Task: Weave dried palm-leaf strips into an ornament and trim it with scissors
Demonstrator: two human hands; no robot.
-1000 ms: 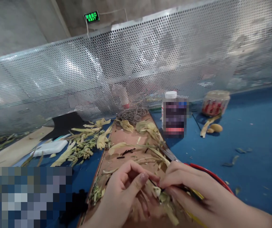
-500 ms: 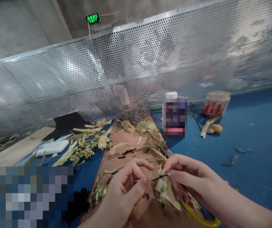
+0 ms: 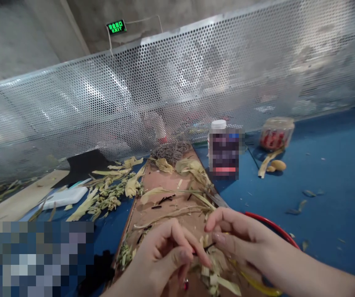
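Between my hands runs a thin black strip [image 3: 209, 246], above pale dried leaves [image 3: 225, 284] on a brown board [image 3: 159, 179]. My right hand [image 3: 242, 237] pinches the strip's right end between thumb and forefinger. On the other side, my left hand [image 3: 168, 249] has its curled fingers around the left end, which is partly hidden behind the forefinger. Several short black strips [image 3: 166, 199] lie loose on the board ahead of my hands. A yellow curved band [image 3: 258, 285] shows below my right hand, and a red curved band [image 3: 273, 226] emerges behind it.
Dried plant stalks [image 3: 112, 196] and a white flat object [image 3: 66, 197] lie left. A white-capped bottle [image 3: 223, 154], a clear jar [image 3: 276, 134] and tan lumps [image 3: 277, 166] stand or lie right on the blue surface [image 3: 329, 165]. Tangled cord [image 3: 173, 152] sits before a perforated metal panel [image 3: 177, 90].
My left forefinger has come down over the black strip, and my left hand has moved slightly lower. The strip's right end is lower too. The red band has come into view.
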